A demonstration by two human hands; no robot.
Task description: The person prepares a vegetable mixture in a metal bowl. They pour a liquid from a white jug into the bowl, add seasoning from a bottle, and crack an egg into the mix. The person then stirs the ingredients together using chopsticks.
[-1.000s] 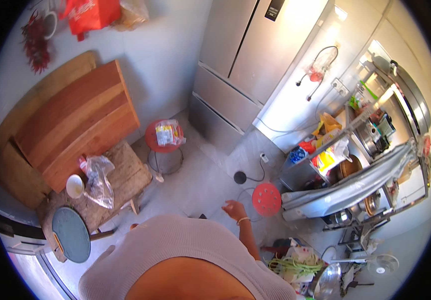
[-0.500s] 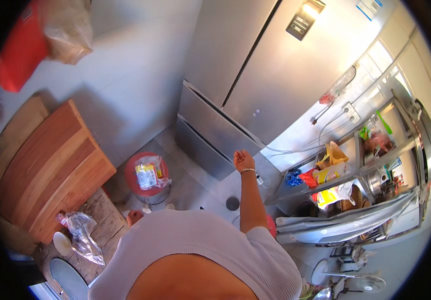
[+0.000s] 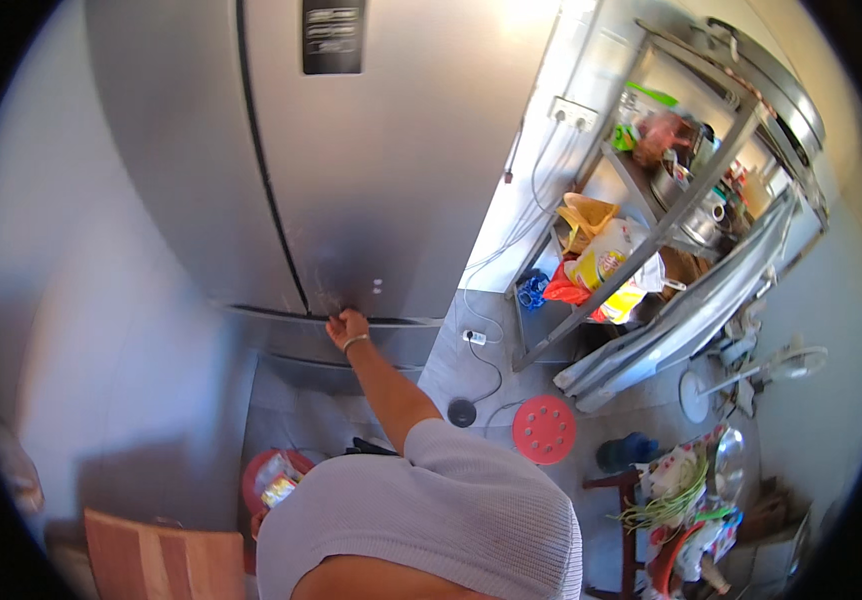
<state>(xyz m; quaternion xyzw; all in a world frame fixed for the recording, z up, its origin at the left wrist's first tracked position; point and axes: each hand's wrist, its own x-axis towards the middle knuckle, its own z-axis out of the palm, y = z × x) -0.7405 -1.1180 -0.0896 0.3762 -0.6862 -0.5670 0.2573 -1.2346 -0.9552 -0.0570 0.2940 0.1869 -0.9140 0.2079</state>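
My right hand (image 3: 348, 326) reaches forward to the silver refrigerator (image 3: 391, 180). Its fingers curl at the bottom edge of the right upper door (image 3: 401, 270), beside the dark gap between the two doors. Below the hand runs a drawer front (image 3: 401, 345). Of my left hand (image 3: 258, 522) only a sliver shows past my torso, low on the left, near a red stool (image 3: 253, 480) that bears a clear plastic package (image 3: 279, 485). The fingers of that hand are hidden.
A metal rack (image 3: 651, 240) with bags and pots stands right of the refrigerator. Cables and a power strip (image 3: 474, 338) lie on the floor near a red round stool (image 3: 544, 430). A wooden board (image 3: 166, 560) is at lower left, a white fan (image 3: 796, 365) at right.
My view has swung right and come closer to the refrigerator. My right hand, loosely curled in the air before, is now at the door's lower edge. My left hand has become mostly hidden.
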